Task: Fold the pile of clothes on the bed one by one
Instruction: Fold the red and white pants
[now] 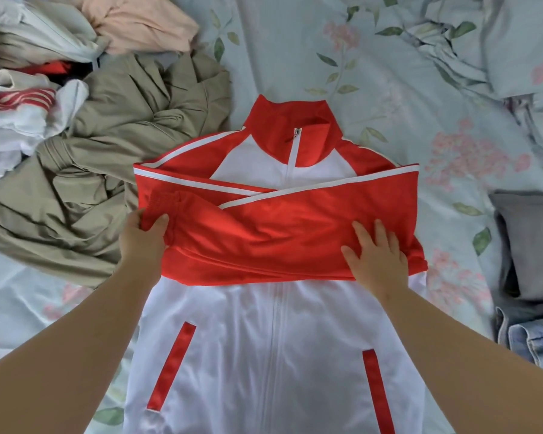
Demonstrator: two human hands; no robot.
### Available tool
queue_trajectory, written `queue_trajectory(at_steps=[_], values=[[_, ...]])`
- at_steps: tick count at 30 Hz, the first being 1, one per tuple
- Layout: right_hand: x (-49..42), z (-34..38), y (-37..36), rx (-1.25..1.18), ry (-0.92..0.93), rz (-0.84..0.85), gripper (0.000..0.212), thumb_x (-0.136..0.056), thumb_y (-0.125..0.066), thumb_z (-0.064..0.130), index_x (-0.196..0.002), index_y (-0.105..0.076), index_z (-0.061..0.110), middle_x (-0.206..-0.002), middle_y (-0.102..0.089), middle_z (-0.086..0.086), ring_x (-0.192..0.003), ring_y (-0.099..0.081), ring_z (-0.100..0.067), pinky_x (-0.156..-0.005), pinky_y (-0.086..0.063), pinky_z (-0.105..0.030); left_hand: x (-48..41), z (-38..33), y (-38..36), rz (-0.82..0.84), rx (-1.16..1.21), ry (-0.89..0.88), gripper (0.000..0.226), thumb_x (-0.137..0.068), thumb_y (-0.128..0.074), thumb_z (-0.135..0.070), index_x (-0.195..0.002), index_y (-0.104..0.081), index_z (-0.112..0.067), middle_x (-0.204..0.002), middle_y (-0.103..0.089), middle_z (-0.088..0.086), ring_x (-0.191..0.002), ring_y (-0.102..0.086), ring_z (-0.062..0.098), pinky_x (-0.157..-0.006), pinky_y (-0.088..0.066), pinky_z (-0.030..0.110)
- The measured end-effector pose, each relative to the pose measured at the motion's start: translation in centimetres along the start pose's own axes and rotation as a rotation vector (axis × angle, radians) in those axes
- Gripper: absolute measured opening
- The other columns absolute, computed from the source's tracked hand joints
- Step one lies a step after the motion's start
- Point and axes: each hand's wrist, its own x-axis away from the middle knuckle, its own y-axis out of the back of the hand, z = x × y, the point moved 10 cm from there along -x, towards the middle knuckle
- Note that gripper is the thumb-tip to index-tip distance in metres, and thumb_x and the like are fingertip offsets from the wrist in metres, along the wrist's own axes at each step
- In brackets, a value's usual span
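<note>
Left hand point(143, 236): thumb point(160, 222) on top, the other fingers tucked under the cloth. It pinches the left end of the crossed red sleeves point(295, 220).
Right hand point(376, 258): flat, fingers point(362, 236) straight and spread, pressing on the sleeves near their right end. It holds nothing.

Jacket point(273, 339): face up on the sheet point(389, 73), zip closed. The sleeves are folded over the chest and cross between the two hands. The red collar point(292, 120) lies beyond the fingertips. The white body runs back between the forearms toward the person.

Edges and room:
- Left of the left thumb, the sleeve fold ends just beside a khaki garment point(107, 151), which touches the jacket's edge there. No bare sheet shows on that side at hand level.
- Right of the right fingers, the sleeve fold ends close by, then comes a strip of bare sheet.
- Beyond the collar the sheet is open, wrinkled toward the far right.

Surroundings:
- The pile point(29, 98) lies far left of the left hand and beyond it, with a pink garment point(138, 23) at its far edge.
- A grey cloth point(527, 239) lies well right of the right hand, with denim point(533, 343) nearer the person.
</note>
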Motion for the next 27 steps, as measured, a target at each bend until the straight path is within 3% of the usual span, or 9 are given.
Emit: queue_trajectory(at_steps=[3, 5, 7, 9, 11, 14, 19, 22, 27], values=[[-0.4, -2.6, -0.5, -0.14, -0.234, -0.011, 0.069, -0.095, -0.041, 0.047, -0.152, -0.012, 0.02, -0.158, -0.009, -0.015, -0.144, -0.013, -0.035, -0.111, -0.021, -0.049, -0.1, -0.5, 0.9, -0.063, -0.065, -0.057, 0.014, -0.091, -0.058, -0.019, -0.104, -0.052, -0.017, -0.083, -0.055, -0.006, -0.086, -0.055, 0.022, -0.087, -0.052, 0.045], [-0.7, -1.6, 1.4, -0.11, -0.21, -0.155, 0.07, -0.094, -0.044, 0.045, -0.152, -0.014, 0.019, -0.158, -0.01, -0.016, -0.144, -0.014, -0.036, -0.111, -0.019, -0.051, 0.1, -1.2, 1.0, -0.1, -0.155, -0.126, 0.015, -0.091, -0.057, -0.02, -0.104, -0.051, -0.017, -0.08, -0.053, -0.008, -0.083, -0.053, 0.022, -0.082, -0.049, 0.041], [-1.0, 1.3, 2.3, -0.035, -0.001, -0.22, 0.066, -0.093, -0.045, 0.046, -0.151, -0.015, 0.031, -0.16, -0.01, -0.007, -0.145, -0.012, -0.033, -0.112, -0.018, -0.052, 0.5, -1.6, 1.1, -0.141, -0.221, -0.148, 0.024, -0.09, -0.058, -0.021, -0.112, -0.05, -0.015, -0.091, -0.057, -0.003, -0.085, -0.053, 0.022, -0.077, -0.044, 0.034], [-1.1, 3.1, 0.3, 0.083, 0.144, -0.083, 0.063, -0.094, -0.038, 0.053, -0.149, -0.01, 0.041, -0.16, -0.005, 0.001, -0.146, -0.006, -0.029, -0.113, -0.016, -0.052, 0.7, -1.8, 1.4, -0.168, -0.333, -0.167, 0.037, -0.087, -0.061, -0.018, -0.121, -0.046, -0.016, -0.114, -0.056, 0.004, -0.095, -0.053, 0.025, -0.082, -0.04, 0.034], [-1.4, 1.6, -1.3, 0.125, 0.044, 0.025, 0.066, -0.094, -0.035, 0.056, -0.15, -0.005, 0.039, -0.16, 0.0, 0.0, -0.147, -0.002, -0.029, -0.113, -0.015, -0.054, 1.1, -2.5, 1.4, -0.205, -0.594, -0.245, 0.052, -0.083, -0.065, -0.015, -0.129, -0.041, -0.021, -0.132, -0.045, 0.009, -0.112, -0.047, 0.032, -0.092, -0.036, 0.042], [-0.9, 0.8, -0.4, 0.11, -0.053, -0.052, 0.067, -0.095, -0.04, 0.047, -0.152, -0.009, 0.029, -0.16, -0.006, -0.008, -0.146, -0.006, -0.032, -0.113, -0.016, -0.055, 4.2, -5.2, -0.3, -0.287, -0.877, -0.502, 0.054, -0.078, -0.064, -0.004, -0.126, -0.054, -0.025, -0.135, -0.043, 0.012, -0.116, -0.041, 0.038, -0.095, -0.03, 0.049], [6.1, 4.5, -0.2, 0.055, 0.245, -0.241, 0.06, -0.08, -0.072, 0.02, -0.137, -0.051, 0.019, -0.143, -0.045, -0.018, -0.129, -0.043, -0.045, -0.1, -0.038, -0.057, 14.9, -2.7, -8.9, 0.181, -0.969, -1.084, 0.046, -0.059, -0.078, 0.003, -0.102, -0.073, -0.014, -0.115, -0.065, 0.012, -0.107, -0.061, 0.037, -0.083, -0.049, 0.049], [11.5, 5.1, -2.8, 0.049, 0.33, -0.22, 0.063, -0.065, -0.085, 0.017, -0.124, -0.064, 0.017, -0.13, -0.058, -0.018, -0.115, -0.057, -0.043, -0.086, -0.05, -0.056, 19.8, 2.9, -10.5, 0.463, -1.064, -1.112, 0.052, -0.058, -0.085, -0.01, -0.108, -0.072, -0.017, -0.119, -0.065, 0.008, -0.114, -0.06, 0.032, -0.088, -0.051, 0.048], [19.4, 3.4, -8.0, 0.109, 0.357, -0.047, 0.066, -0.055, -0.09, 0.023, -0.118, -0.068, 0.022, -0.125, -0.062, -0.014, -0.11, -0.062, -0.037, -0.081, -0.055, -0.051, 25.0, 9.9, -7.2, 0.595, -1.186, -1.054, 0.038, -0.075, -0.068, -0.025, -0.113, -0.071, -0.018, -0.124, -0.064, 0.006, -0.117, -0.059, 0.03, -0.091, -0.05, 0.05]])
